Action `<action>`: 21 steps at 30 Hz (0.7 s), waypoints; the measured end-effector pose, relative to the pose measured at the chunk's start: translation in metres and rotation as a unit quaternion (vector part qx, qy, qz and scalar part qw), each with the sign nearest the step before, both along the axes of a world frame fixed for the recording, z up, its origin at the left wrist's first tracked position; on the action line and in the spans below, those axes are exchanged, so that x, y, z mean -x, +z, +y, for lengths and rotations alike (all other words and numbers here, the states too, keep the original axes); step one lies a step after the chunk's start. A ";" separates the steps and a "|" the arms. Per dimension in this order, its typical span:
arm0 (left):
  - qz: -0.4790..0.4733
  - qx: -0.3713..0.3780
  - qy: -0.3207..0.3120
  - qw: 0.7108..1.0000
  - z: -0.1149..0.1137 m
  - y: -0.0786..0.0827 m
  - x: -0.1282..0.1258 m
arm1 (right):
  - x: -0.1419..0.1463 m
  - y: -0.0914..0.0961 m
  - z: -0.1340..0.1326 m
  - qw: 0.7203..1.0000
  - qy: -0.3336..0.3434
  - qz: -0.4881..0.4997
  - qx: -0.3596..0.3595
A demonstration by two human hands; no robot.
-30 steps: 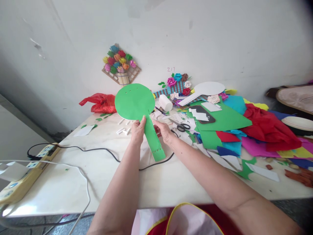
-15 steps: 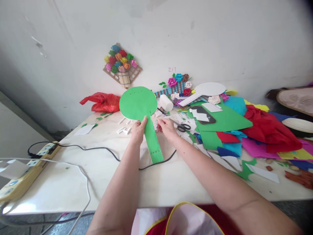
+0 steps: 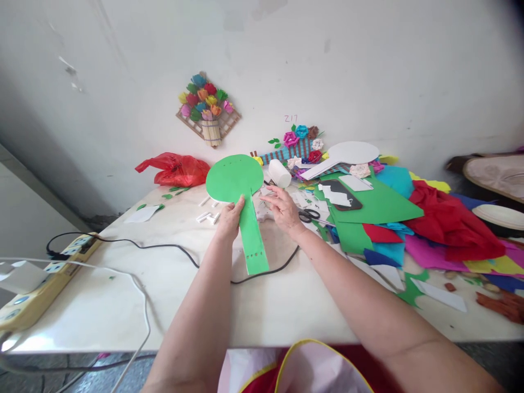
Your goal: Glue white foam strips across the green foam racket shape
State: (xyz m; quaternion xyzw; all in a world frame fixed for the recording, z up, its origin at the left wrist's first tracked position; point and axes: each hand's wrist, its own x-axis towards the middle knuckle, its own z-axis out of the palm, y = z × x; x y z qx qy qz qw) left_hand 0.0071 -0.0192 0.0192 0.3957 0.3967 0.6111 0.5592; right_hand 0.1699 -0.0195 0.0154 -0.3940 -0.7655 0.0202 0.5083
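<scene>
Green paddle-shaped cutout (image 3: pixel 234 177), held left of the black-handled scissors (image 3: pixel 310 215)! Left hand (image 3: pixel 230 218) pinches its neck, thumb on top; right hand (image 3: pixel 284 210), near the scissors, has fingers loosely spread, whether touching the cutout I can't tell.

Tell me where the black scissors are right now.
In the head view, the black scissors sit right of centre, just right of the right hand and left of the green sheets.
</scene>
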 end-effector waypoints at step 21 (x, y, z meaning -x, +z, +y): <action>0.024 -0.009 -0.051 0.998 -0.006 0.002 0.001 | -0.003 0.012 -0.013 0.977 0.002 -0.202 -0.072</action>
